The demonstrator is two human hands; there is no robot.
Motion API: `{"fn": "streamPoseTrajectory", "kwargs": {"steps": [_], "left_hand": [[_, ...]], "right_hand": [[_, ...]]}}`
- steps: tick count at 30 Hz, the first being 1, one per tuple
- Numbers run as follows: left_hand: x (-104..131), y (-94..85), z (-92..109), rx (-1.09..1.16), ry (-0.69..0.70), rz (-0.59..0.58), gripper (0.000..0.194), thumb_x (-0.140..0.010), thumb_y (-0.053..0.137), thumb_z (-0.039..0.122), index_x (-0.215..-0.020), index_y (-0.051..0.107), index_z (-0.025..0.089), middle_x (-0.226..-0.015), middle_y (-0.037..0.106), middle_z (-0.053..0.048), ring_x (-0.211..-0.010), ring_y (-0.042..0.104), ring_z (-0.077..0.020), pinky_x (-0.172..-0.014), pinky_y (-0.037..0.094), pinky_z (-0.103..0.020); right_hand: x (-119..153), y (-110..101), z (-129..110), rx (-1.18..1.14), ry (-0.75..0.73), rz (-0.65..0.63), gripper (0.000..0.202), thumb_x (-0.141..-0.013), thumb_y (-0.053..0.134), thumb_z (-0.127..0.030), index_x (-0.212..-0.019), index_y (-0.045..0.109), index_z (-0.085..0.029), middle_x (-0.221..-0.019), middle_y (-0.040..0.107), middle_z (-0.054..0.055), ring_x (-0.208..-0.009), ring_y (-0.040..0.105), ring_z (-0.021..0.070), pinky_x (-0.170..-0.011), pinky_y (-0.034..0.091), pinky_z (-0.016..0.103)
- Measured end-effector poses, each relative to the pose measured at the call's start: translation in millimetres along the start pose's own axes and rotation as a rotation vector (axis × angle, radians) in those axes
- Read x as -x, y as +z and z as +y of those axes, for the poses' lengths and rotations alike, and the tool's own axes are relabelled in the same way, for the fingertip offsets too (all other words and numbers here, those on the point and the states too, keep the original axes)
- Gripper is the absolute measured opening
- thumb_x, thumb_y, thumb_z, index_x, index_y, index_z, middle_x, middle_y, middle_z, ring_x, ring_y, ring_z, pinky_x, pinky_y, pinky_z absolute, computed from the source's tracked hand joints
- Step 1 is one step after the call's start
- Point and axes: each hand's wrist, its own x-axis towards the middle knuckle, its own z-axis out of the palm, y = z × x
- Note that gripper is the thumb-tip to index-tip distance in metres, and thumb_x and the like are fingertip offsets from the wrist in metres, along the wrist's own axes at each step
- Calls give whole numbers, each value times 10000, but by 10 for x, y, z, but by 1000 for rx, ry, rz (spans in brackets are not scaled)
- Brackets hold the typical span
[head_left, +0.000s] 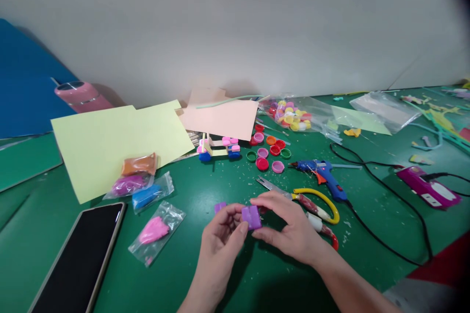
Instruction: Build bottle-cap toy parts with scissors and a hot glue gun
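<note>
A small purple block (pixel 251 217), perhaps modelling clay, is pinched between the thumb and fingers of my left hand (pixel 224 239). From the other side, my right hand (pixel 288 227) closes its thumb and fingers at the block's right edge. Behind my left fingers another purple piece (pixel 220 206) shows, partly hidden. Pliers (pixel 273 186) with a yellow and a red handle lie beside and partly under my right hand. Farther back stands a little model (pixel 220 149) of pale sticks with pink and blue parts.
Bagged pink clay (pixel 154 231), blue clay (pixel 147 197) and a phone (pixel 79 259) lie left. Several bottle caps (pixel 262 164) sit behind my hands. A blue glue gun (pixel 326 176) and its cable, plus a purple power strip (pixel 428 188), are right. A wall (pixel 235 24) bounds the back.
</note>
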Motion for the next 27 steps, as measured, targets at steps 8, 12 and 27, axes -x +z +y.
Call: {"fn": "streamPoseTrajectory", "kwargs": {"steps": [8,12,27], "left_hand": [[11,-10,-2,-4,8,-17,202,-677,658,275,-844,647,162,-761,611,-35,-712,520,-143,-644,403,-229],[0,-23,-33,-14,16,-28,209,-685,651,276,-861,642,164,-763,608,-35,-712,518,-142,-644,402,-227],[-26,-96,-55,-107,84,-131,185,-725,622,251,-903,633,199,-810,604,-30,-749,537,-141,-662,431,-217]], "right_hand": [[30,12,15,-28,-3,6,405,-717,674,-291,-1097,554,-218,-1024,586,51,-954,539,184,-865,408,295],[25,8,8,-48,-4,13,412,-704,690,-245,-1092,558,-207,-1012,589,48,-936,539,172,-841,411,270],[21,5,36,-80,-31,14,482,-687,705,-275,-1133,546,-186,-1042,585,61,-954,536,170,-851,406,251]]}}
